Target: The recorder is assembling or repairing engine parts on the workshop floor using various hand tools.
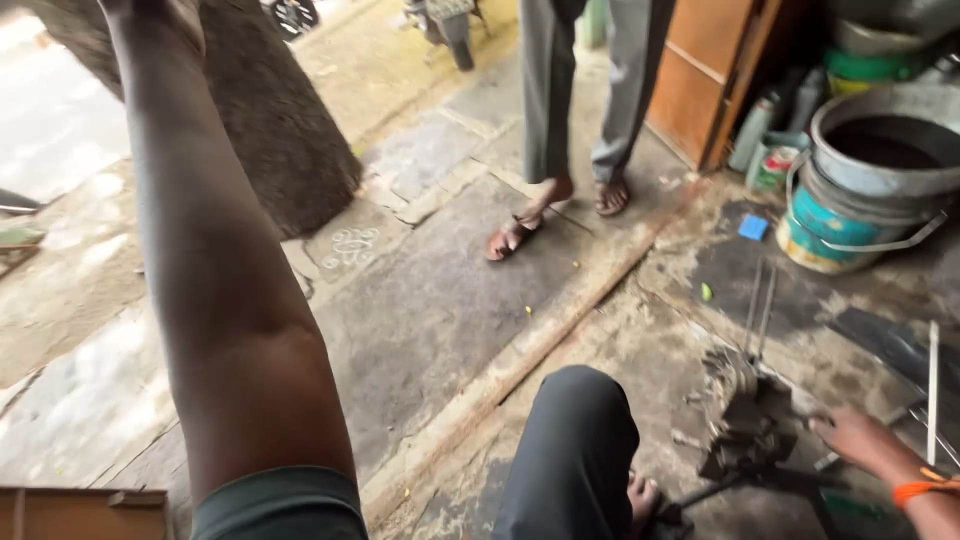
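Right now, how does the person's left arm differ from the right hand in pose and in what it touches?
The left arm is raised up and away, its hand out of view at the top edge, so any grip there cannot be told; the right hand reaches low to the floor. The left arm touches nothing visible; the right hand rests against a greasy metal part. The right wrist wears an orange band; the left arm is bare to its sleeve.

at the upper right we see a small can point(771, 168) with a red, white and green label standing on the floor beside a stacked bucket point(835, 228) banded teal and yellow. grey bottles point(752, 133) stand just behind it.
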